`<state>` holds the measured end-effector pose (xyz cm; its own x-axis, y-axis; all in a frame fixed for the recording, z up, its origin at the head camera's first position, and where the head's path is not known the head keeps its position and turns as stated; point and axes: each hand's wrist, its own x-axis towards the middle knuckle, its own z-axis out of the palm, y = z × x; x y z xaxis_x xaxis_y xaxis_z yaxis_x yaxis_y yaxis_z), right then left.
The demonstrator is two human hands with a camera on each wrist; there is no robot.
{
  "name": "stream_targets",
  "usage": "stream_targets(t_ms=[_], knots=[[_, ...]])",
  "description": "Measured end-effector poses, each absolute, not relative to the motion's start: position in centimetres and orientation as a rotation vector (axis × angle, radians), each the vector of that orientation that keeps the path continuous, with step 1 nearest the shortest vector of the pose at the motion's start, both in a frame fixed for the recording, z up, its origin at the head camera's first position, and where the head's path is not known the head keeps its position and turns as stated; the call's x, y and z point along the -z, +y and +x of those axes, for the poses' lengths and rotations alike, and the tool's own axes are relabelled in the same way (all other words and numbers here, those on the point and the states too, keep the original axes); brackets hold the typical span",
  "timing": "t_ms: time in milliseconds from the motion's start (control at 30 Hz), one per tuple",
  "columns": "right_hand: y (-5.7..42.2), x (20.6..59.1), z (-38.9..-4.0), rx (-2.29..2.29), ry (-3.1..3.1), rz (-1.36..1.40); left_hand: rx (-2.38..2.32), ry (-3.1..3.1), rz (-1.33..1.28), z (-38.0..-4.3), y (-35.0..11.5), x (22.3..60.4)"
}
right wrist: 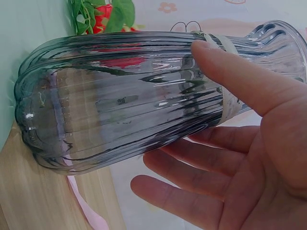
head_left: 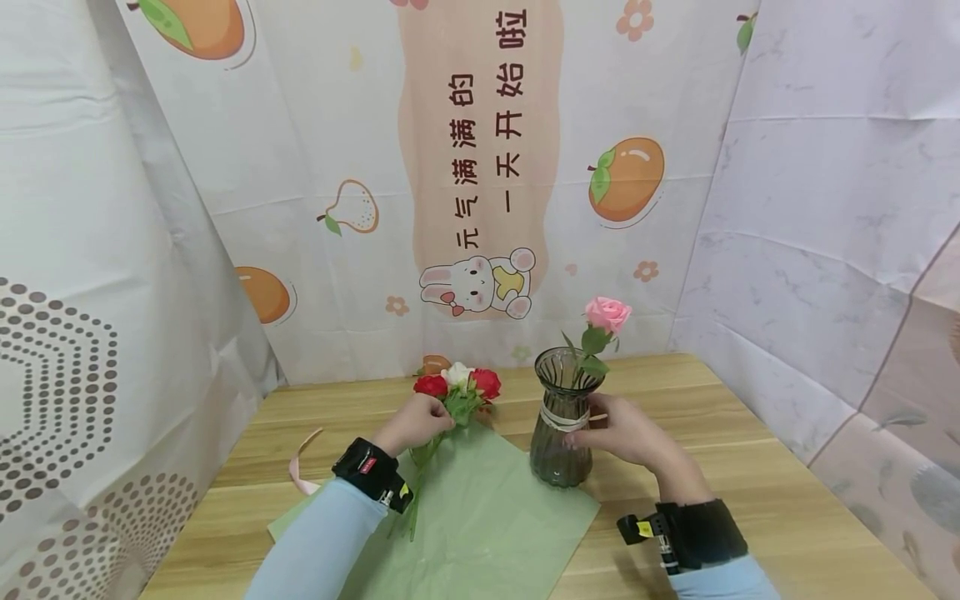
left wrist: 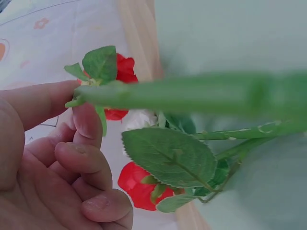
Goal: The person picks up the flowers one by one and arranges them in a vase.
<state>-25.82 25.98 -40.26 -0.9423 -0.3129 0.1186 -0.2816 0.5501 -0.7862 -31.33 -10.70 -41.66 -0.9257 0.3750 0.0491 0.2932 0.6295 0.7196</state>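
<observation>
A ribbed grey glass vase (head_left: pixel 558 457) stands upright at the edge of the green wrapping paper (head_left: pixel 487 508). My right hand (head_left: pixel 628 429) holds it around the neck, thumb on the near side by the pale band (right wrist: pixel 231 103). One pink rose (head_left: pixel 609 314) leans to the right in its mouth. With thumb and forefinger, my left hand (head_left: pixel 416 421) pinches a green flower stem (left wrist: pixel 192 93) just under its leaves. Two red flowers (head_left: pixel 486 383) and a white flower (head_left: pixel 457 374) are bunched beyond that hand, their stems over the paper.
A pink ribbon (head_left: pixel 297 471) lies on the wooden table (head_left: pixel 720 433) to the left of the paper. A printed curtain (head_left: pixel 300 100) hangs behind the table, with more cloth at both sides.
</observation>
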Motion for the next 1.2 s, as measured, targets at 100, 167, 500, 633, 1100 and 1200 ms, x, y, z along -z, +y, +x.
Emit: stream_targets(t_ms=[100, 167, 500, 633, 1100, 1200], knots=[[26.0, 40.2, -25.8, 1.376, 2.732, -0.525, -1.207, 2.75, 0.561, -31.3, -10.6, 41.5], [26.0, 40.2, -25.8, 1.377, 2.732, -0.53, -1.226, 2.755, 0.564, -31.3, -10.6, 41.3], [26.1, 40.1, -25.8, 1.382, 2.752, -0.601, -1.38, 2.707, 0.463, -31.4, -10.6, 40.8], [26.1, 40.1, -25.8, 1.388, 2.742, -0.605, -1.423, 2.714, 0.431, -31.4, -10.6, 40.9], [26.1, 40.0, -25.7, 1.396, 2.734, -0.61, -1.565, 2.736, 0.292, -31.0, -10.5, 40.4], [26.1, 40.1, -25.7, 1.392, 2.741, -0.613, -1.61, 2.731, 0.279, -30.8, -10.6, 40.2]])
